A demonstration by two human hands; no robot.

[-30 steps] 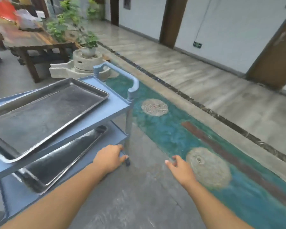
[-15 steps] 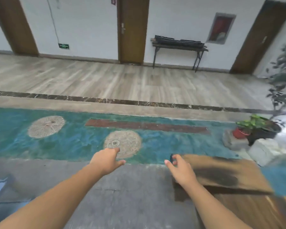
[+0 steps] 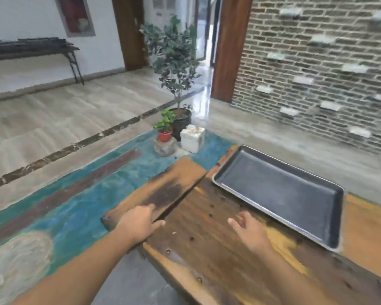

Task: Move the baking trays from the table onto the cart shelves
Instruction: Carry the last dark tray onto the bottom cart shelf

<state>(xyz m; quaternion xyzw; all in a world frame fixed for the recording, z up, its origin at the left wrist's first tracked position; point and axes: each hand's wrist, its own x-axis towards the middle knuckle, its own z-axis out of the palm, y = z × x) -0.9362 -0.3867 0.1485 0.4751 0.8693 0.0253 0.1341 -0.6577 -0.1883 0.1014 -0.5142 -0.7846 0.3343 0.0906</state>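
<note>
One dark metal baking tray with a shiny rim lies flat on the wooden table, at its far right part. My left hand hovers over the table's left edge, fingers loosely apart, holding nothing. My right hand is held above the table's middle, fingers spread and empty, a short way left of the tray's near rim. The cart is out of view.
A lower wooden bench plank juts out left of the table. Potted plants and a white block stand on the floor beyond it. A brick wall runs behind the table. Open floor lies to the left.
The view has swung right, away from the blue cart with its two trays, across the floor to the wooden table. Both hands stayed empty and now hang over the tabletop.
</note>
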